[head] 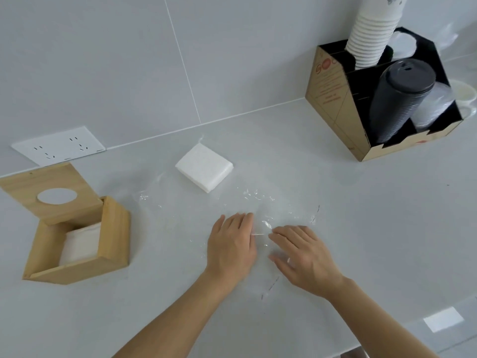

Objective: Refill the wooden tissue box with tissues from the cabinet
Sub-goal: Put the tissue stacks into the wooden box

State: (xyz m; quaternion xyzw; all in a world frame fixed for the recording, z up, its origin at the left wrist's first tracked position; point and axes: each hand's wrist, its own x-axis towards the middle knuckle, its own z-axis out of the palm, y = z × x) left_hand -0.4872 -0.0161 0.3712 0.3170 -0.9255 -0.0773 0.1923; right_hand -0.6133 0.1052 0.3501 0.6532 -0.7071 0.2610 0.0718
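Pale wood makes up the one tissue box (77, 244), sitting at the left of the grey table (361, 215). Its hinged lid (51, 192) stands open, tilted back, with one oval hole cut through it. Inside, a low pile of white tissues (81, 242) lies against the right wall, leaving bare space on the left.

One square stack of white tissues (204, 167) lies bare on the table, well apart from the box, nearer the wall. Between it and me spreads one sheet of clear wrapper (258, 202), crinkled and flat, hard to trace at its edges.

My two hands rest on that wrapper, close side by side. My left hand (231, 245) lies palm down with fingers together; my right hand (304, 257) lies palm down with fingers slightly spread. Neither is closed around anything; they press flat on the film.

At the far right stands one cardboard holder (333, 99) with one stack of white cups (371, 29), one stack of black lids (398, 99) and clear lids beside them. One double socket (58, 147) sits on the wall.
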